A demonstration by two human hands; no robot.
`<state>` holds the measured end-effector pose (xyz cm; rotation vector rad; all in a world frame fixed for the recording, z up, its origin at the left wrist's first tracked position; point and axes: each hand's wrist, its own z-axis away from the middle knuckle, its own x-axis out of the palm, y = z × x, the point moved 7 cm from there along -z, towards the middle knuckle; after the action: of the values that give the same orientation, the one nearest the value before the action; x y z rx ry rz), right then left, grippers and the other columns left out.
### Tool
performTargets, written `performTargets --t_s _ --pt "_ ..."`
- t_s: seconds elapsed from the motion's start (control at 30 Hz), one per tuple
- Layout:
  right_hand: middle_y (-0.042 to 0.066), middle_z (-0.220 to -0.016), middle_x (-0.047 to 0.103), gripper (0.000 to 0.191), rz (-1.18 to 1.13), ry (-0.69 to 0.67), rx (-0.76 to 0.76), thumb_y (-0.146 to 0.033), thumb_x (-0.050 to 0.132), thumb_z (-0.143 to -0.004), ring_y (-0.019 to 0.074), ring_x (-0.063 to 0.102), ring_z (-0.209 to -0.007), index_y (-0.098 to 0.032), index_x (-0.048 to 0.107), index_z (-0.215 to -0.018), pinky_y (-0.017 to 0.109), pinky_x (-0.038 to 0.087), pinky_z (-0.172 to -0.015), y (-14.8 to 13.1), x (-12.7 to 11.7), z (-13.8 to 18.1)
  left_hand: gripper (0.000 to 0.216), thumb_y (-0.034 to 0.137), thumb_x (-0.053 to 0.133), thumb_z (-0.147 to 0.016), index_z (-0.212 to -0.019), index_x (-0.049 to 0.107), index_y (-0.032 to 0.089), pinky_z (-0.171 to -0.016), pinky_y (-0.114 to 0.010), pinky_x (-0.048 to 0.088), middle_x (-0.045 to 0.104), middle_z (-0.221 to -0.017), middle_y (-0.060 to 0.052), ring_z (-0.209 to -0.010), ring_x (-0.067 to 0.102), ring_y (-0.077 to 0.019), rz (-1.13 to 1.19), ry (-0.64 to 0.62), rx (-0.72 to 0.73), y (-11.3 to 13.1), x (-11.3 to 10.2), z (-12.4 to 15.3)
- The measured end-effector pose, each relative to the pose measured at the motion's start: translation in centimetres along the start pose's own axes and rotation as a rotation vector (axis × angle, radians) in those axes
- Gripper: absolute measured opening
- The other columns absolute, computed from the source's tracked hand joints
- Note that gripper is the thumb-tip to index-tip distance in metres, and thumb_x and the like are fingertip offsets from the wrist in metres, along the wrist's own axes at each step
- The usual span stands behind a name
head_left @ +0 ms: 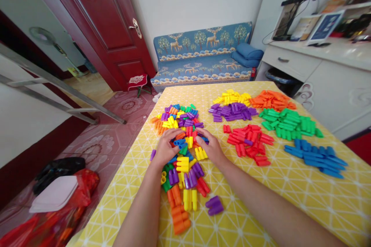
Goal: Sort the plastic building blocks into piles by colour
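Note:
A mixed heap of coloured plastic blocks [181,123] lies on the yellow patterned tablecloth [261,200]. My left hand [165,147] rests on the heap's left side, fingers curled over the blocks. My right hand [211,147] rests on the right side of the same heap, its fingers curled down among red and purple pieces. A blue block [180,142] lies between the two hands. I cannot make out a single block held in either hand. More mixed blocks [185,189] trail toward me between my forearms.
Sorted piles sit on the right: yellow [233,96], purple [233,112], orange [271,100], green [290,122], red [251,139], blue [315,156]. A blue sofa [203,58] stands behind the table, white cabinets [324,81] at the right, a red door [107,23] at the left.

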<state>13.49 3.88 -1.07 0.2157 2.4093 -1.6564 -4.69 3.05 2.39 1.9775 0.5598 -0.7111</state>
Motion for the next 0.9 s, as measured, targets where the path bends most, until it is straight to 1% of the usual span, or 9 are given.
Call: performTargets --t_s 0.1,0.2,0.3,0.43,0.5,0.6,0.7,0.8,0.9 --pt "0.007 -0.111 0.068 0.033 -0.079 0.042 0.018 -0.042 0.054 -0.088 0.0215 0.061 -0.105 -0.021 0.063 -0.111 0.038 0.046 -0.095 -0.2 -0.3 0.0 0.059 0.011 0.062 -0.069 -0.126 0.059 0.024 -0.116 -0.051 0.024 0.052 -0.138 -0.005 -0.135 0.037 -0.0286 0.032 -0.080 -0.037 0.8 -0.1 -0.2" --pt "0.007 -0.107 0.068 0.029 -0.039 0.061 0.007 -0.041 0.053 -0.088 0.0215 0.061 -0.101 -0.021 0.065 -0.106 0.038 0.046 -0.092 -0.5 -0.4 0.0 0.051 0.021 0.063 -0.076 -0.127 0.058 0.026 -0.116 -0.053 0.023 0.047 -0.143 -0.006 -0.139 0.031 -0.0305 0.079 -0.164 -0.064 1.7 -0.2 -0.8" --pt "0.007 -0.103 0.069 0.028 -0.008 0.079 0.008 -0.040 0.050 -0.090 0.0217 0.062 -0.099 -0.020 0.065 -0.103 0.037 0.046 -0.090 -0.5 -0.4 0.0 0.044 0.033 0.064 -0.080 -0.124 0.061 0.027 -0.114 -0.049 0.029 0.050 -0.141 -0.006 -0.137 0.036 -0.0292 0.100 -0.199 -0.020 2.6 0.0 -2.6" --pt "0.006 -0.101 0.068 0.028 -0.003 0.085 -0.002 -0.040 0.047 -0.092 0.0210 0.061 -0.098 -0.021 0.065 -0.102 0.036 0.045 -0.089 -0.5 -0.5 0.0 0.045 0.036 0.066 -0.080 -0.123 0.061 0.022 -0.110 -0.041 0.036 0.056 -0.133 -0.009 -0.127 0.048 -0.0263 0.033 -0.203 0.095 3.1 1.3 -7.1" --pt "0.006 -0.101 0.068 0.028 -0.011 0.080 -0.002 -0.039 0.046 -0.093 0.0206 0.061 -0.098 -0.021 0.065 -0.102 0.035 0.045 -0.088 -0.5 -0.4 0.0 0.049 0.034 0.067 -0.079 -0.124 0.060 0.018 -0.110 -0.041 0.036 0.056 -0.131 -0.013 -0.127 0.048 -0.0273 -0.091 -0.200 0.110 2.5 2.5 -9.9" --pt "0.006 -0.101 0.068 0.027 -0.007 0.090 0.007 -0.038 0.047 -0.093 0.0205 0.060 -0.098 -0.020 0.065 -0.103 0.035 0.045 -0.089 -0.4 -0.5 -0.1 0.063 0.034 0.068 -0.077 -0.133 0.052 0.013 -0.110 -0.043 0.035 0.047 -0.139 -0.018 -0.131 0.043 -0.0314 -0.270 -0.238 0.053 0.6 4.8 -13.8" --pt "0.006 -0.101 0.068 0.026 -0.001 0.096 0.015 -0.037 0.047 -0.092 0.0203 0.061 -0.098 -0.021 0.066 -0.103 0.034 0.045 -0.089 -0.4 -0.6 -0.1 0.069 0.041 0.067 -0.076 -0.138 0.046 0.019 -0.110 -0.047 0.031 0.039 -0.146 -0.017 -0.136 0.036 -0.0347 -0.422 -0.268 0.000 -1.6 6.6 -16.7" --pt "0.005 -0.100 0.068 0.026 0.000 0.095 0.025 -0.037 0.047 -0.093 0.0202 0.060 -0.098 -0.022 0.066 -0.103 0.034 0.045 -0.088 -0.4 -0.7 -0.1 0.071 0.050 0.064 -0.077 -0.140 0.044 0.021 -0.110 -0.050 0.029 0.037 -0.148 -0.017 -0.137 0.033 -0.0371 -0.501 -0.373 -0.086 -4.1 8.2 -17.9" --pt "0.005 -0.099 0.067 0.026 0.004 0.083 0.037 -0.037 0.047 -0.093 0.0199 0.060 -0.097 -0.022 0.066 -0.102 0.034 0.045 -0.088 -0.4 -0.6 -0.1 0.063 0.052 0.062 -0.078 -0.132 0.053 0.020 -0.107 -0.045 0.034 0.048 -0.140 -0.016 -0.129 0.045 -0.0346 -0.483 -0.466 -0.090 -5.1 9.0 -17.9"
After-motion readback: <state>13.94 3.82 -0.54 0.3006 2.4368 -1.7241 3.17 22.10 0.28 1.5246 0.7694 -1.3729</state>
